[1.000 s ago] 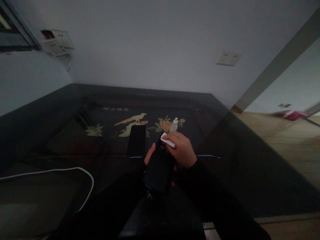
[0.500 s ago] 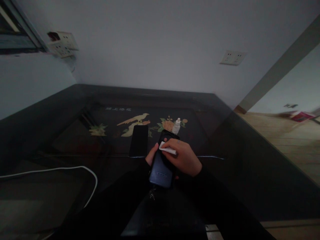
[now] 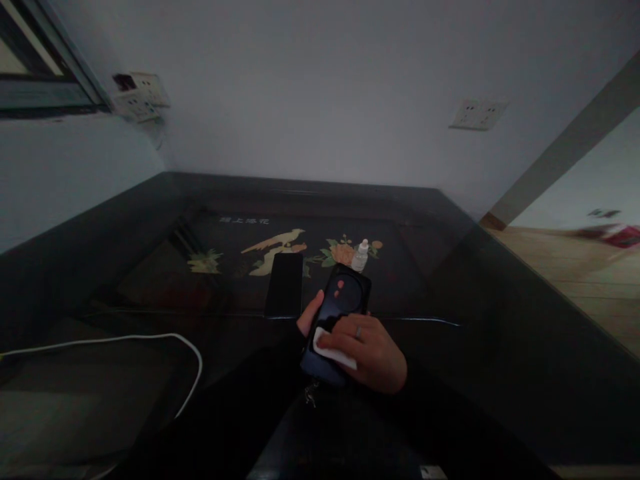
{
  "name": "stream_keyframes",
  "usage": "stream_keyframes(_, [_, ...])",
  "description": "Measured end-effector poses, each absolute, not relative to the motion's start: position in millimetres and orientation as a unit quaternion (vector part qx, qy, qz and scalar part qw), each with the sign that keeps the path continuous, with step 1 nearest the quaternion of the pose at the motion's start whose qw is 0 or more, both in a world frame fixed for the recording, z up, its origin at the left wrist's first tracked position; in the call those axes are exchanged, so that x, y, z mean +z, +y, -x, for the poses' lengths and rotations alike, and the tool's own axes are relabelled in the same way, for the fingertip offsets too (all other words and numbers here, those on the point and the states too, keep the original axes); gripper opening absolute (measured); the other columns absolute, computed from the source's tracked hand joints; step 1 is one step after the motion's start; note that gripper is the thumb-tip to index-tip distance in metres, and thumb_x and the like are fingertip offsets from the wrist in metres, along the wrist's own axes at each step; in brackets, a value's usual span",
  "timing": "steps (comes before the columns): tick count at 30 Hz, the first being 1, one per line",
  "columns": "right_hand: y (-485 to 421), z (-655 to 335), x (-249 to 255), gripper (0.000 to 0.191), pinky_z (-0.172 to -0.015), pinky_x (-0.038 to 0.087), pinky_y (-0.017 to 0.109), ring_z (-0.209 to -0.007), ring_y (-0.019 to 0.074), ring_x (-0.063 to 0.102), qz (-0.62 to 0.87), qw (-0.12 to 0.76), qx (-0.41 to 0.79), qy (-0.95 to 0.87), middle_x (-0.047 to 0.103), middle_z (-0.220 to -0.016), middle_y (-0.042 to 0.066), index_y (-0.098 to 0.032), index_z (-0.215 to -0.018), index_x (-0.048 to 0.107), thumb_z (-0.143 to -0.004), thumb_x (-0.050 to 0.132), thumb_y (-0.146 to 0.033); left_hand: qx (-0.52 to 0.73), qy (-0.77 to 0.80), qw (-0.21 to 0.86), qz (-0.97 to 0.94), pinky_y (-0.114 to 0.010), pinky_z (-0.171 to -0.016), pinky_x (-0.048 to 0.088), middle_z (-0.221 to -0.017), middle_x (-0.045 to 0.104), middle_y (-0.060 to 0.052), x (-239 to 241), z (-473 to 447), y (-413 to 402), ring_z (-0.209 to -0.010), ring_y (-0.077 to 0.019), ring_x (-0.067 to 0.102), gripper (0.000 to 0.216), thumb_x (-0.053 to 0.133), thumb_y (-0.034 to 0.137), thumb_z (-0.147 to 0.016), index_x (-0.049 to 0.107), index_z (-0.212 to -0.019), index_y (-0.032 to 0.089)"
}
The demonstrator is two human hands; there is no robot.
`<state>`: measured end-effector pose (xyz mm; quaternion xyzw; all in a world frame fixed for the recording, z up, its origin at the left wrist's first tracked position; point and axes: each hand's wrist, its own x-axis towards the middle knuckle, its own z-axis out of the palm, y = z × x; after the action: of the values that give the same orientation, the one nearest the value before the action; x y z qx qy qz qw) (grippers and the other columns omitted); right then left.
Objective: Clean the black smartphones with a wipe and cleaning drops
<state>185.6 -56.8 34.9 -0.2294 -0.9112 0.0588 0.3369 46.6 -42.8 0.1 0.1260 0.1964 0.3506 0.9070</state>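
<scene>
My left hand (image 3: pixel 311 312) grips a dark blue phone case (image 3: pixel 345 300) by its left edge, tilted above the table. Skin shows through the round holes near its top end, and a small charm (image 3: pixel 310 395) dangles from its lower end. In my right hand (image 3: pixel 375 353), which wears a ring, a folded white wipe (image 3: pixel 334 351) is pinched and pressed against the lower half of the case. A black smartphone (image 3: pixel 284 287) lies flat on the table to the left. Just beyond the case stands a small white dropper bottle (image 3: pixel 360 256).
The dark glossy table (image 3: pixel 400 193) has a bird-and-flower picture on its top and meets the wall at the back. A white cable (image 3: pixel 125 339) curves across its left side. Wall sockets (image 3: pixel 479 115) sit above, and a wooden floor (image 3: pixel 575 267) lies to the right.
My right hand has slid the wipe from the upper part of the case down to its lower part, uncovering the holes. The whole view has shifted slightly.
</scene>
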Motion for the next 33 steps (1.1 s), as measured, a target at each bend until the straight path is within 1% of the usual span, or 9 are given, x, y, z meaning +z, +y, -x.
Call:
stream_keyframes(6, [-51.3, -189.3, 36.8, 0.012, -0.071, 0.044, 0.023, -0.078, 0.0135, 0.060, 0.352, 0.382, 0.122, -0.845, 0.065, -0.084, 0.004, -0.019, -0.092, 0.059, -0.084, 0.050, -0.019, 0.305, 0.199, 0.922, -0.130, -0.050, -0.075, 0.043, -0.096, 0.065, -0.014, -1.1, -46.2, -49.3, -0.082, -0.0318, 0.063, 0.066, 0.040, 0.059, -0.077, 0.044, -0.125, 0.013])
stream_keyframes(12, [-62.5, -184.4, 35.7, 0.013, -0.061, 0.043, 0.022, -0.066, 0.0123, 0.059, 0.253, 0.344, 0.095, -0.899, 0.063, -0.073, 0.002, -0.020, -0.091, 0.060, -0.083, 0.050, -0.020, 0.388, 0.209, 0.889, -0.122, -0.034, -0.087, 0.042, -0.088, 0.068, -0.007, -9.5, -41.3, -43.2, -0.088, -0.0240, 0.062, 0.046, 0.043, 0.042, -0.081, 0.052, -0.119, 0.016])
stream_keyframes(17, [-53.0, -189.9, 35.2, 0.011, -0.069, 0.044, 0.023, -0.076, 0.0129, 0.061, 0.339, 0.399, 0.121, -0.844, 0.065, -0.083, 0.004, -0.019, -0.091, 0.059, -0.083, 0.051, -0.018, 0.374, 0.202, 0.897, -0.120, -0.039, -0.087, 0.040, -0.092, 0.067, -0.010, -9.6, -44.6, -43.4, -0.090, -0.0250, 0.062, 0.052, 0.041, 0.042, -0.083, 0.047, -0.123, 0.010])
stream_keyframes(19, [-57.3, -186.6, 34.1, 0.012, -0.064, 0.044, 0.022, -0.070, 0.0121, 0.060, 0.277, 0.379, 0.113, -0.876, 0.064, -0.077, 0.003, -0.019, -0.091, 0.059, -0.085, 0.049, -0.020, 0.371, 0.202, 0.899, -0.116, -0.037, -0.088, 0.041, -0.088, 0.068, -0.009, -8.0, -46.9, -50.9, -0.089, -0.0239, 0.062, 0.048, 0.042, 0.038, -0.083, 0.049, -0.121, 0.009])
stream_keyframes(23, [-65.7, -181.5, 31.7, 0.017, -0.054, 0.040, 0.023, -0.058, 0.0120, 0.055, 0.186, 0.337, 0.073, -0.920, 0.059, -0.065, 0.002, -0.017, -0.091, 0.060, -0.087, 0.044, -0.022, 0.463, 0.211, 0.856, -0.093, -0.029, -0.086, 0.042, -0.087, 0.069, -0.003, -4.8, -51.1, -68.6, -0.091, -0.0204, 0.062, 0.036, 0.038, 0.024, -0.084, 0.056, -0.115, 0.019])
stream_keyframes(25, [-61.5, -185.1, 31.7, 0.015, -0.057, 0.041, 0.023, -0.062, 0.0124, 0.057, 0.242, 0.356, 0.084, -0.899, 0.061, -0.069, 0.003, -0.016, -0.092, 0.060, -0.086, 0.046, -0.020, 0.466, 0.213, 0.854, -0.088, -0.028, -0.085, 0.042, -0.088, 0.069, -0.001, -1.7, -52.0, -69.5, -0.090, -0.0185, 0.062, 0.035, 0.039, 0.028, -0.084, 0.055, -0.115, 0.021])
stream_keyframes(28, [-55.4, -189.8, 33.4, 0.013, -0.065, 0.043, 0.022, -0.072, 0.0124, 0.060, 0.322, 0.392, 0.114, -0.854, 0.064, -0.079, 0.004, -0.018, -0.093, 0.059, -0.084, 0.050, -0.018, 0.365, 0.221, 0.900, -0.093, -0.044, -0.075, 0.045, -0.080, 0.068, -0.010, 4.8, -49.2, -59.6, -0.078, -0.0274, 0.064, 0.051, 0.039, 0.046, -0.083, 0.053, -0.115, 0.009])
stream_keyframes(29, [-56.6, -188.8, 34.1, 0.012, -0.065, 0.043, 0.022, -0.072, 0.0121, 0.059, 0.321, 0.392, 0.119, -0.854, 0.064, -0.080, 0.003, -0.018, -0.093, 0.059, -0.083, 0.051, -0.018, 0.297, 0.222, 0.923, -0.099, -0.047, -0.069, 0.046, -0.080, 0.067, -0.011, 6.7, -47.4, -55.5, -0.074, -0.0298, 0.064, 0.058, 0.037, 0.054, -0.080, 0.053, -0.115, 0.010])
stream_keyframes(33, [-72.8, -176.8, 36.0, 0.015, -0.054, 0.038, 0.023, -0.056, 0.0115, 0.054, 0.210, 0.361, 0.072, -0.906, 0.060, -0.064, 0.001, -0.018, -0.088, 0.060, -0.087, 0.045, -0.023, 0.316, 0.207, 0.920, -0.102, -0.034, -0.072, 0.047, -0.069, 0.066, -0.006, 9.7, -41.7, -46.6, -0.069, -0.0212, 0.064, 0.049, 0.038, 0.047, -0.083, 0.054, -0.114, 0.013])
